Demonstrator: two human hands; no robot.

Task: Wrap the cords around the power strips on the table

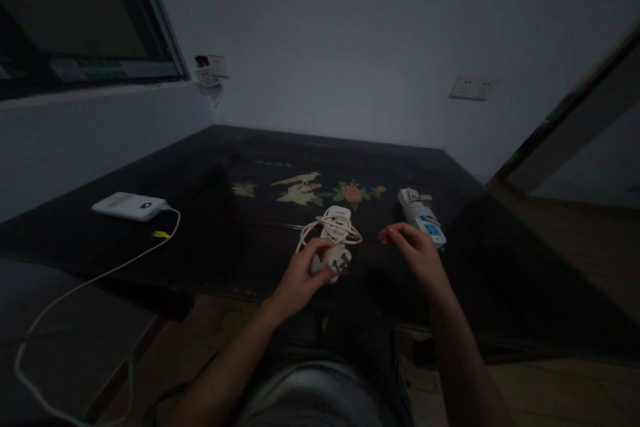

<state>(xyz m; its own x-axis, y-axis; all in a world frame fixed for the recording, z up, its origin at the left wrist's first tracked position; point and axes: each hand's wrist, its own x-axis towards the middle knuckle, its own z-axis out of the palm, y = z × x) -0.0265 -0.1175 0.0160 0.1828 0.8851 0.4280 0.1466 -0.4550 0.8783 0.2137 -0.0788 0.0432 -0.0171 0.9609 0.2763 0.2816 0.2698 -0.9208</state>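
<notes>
Plug (pixel 339 259) in the left hand (pixel 295 280), prongs angled to the right, sits close to the near edge of a dark table (pixel 210 233). Painted tabletop stretches beyond, toward the wall (pixel 340 47), with wide dark surface to either side. The right hand (pixel 423 257) hovers apart from the plug, fingers curled; whether the tips meet cannot be told. A white strip (pixel 340 213), looped in its pale cord (pixel 354 235), lies just beyond the plug; a second strip (pixel 431 231), cord bundled, rests by the right hand. A power bank (pixel 131 206) lies far left. Left thumb and fingers grip the plug's body, apparently at the handling stage; any shift calls for slack cord and clearance from the near edge.
</notes>
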